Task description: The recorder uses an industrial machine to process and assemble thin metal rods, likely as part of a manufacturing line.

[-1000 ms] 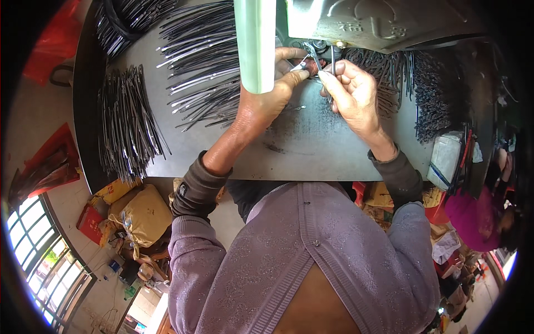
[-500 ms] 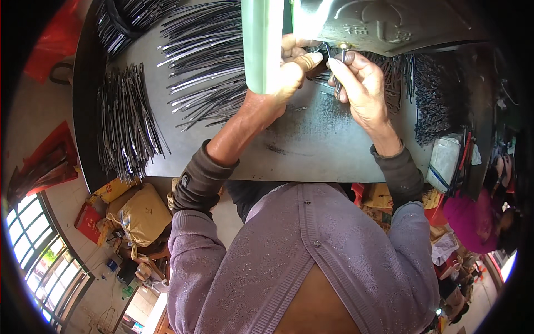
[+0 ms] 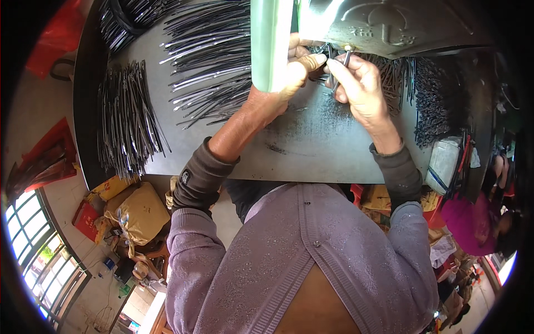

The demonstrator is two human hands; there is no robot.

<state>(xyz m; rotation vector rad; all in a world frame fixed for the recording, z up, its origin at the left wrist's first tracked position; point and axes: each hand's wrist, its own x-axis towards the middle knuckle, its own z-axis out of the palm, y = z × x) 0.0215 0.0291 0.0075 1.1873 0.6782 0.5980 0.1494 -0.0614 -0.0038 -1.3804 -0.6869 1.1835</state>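
Observation:
Under a bright lamp, my left hand (image 3: 299, 68) is closed, thumb and fingers pinching a small dark piece (image 3: 321, 68) whose kind I cannot make out. Close beside it, my right hand (image 3: 360, 92) grips a slim metal tool (image 3: 347, 58) between thumb and fingers. Its tip meets or nearly meets the dark piece; the exact contact is too small to tell. Long thin black strips (image 3: 208, 67) lie spread on the metal table to the left of my hands. More dark twisted strips (image 3: 392, 83) lie just beyond my right hand.
A pale lamp housing (image 3: 271, 47) hangs over my left wrist, and an embossed metal panel (image 3: 384, 30) overhangs the far side. Another strip bundle (image 3: 130, 119) lies left, with a dark heap (image 3: 442, 103) at right. A white box (image 3: 444, 161) stands near the right edge.
The slim tool in my right hand has tilted, its upper end leaning further right. Both hands stay close together, and the whole view has shifted slightly.

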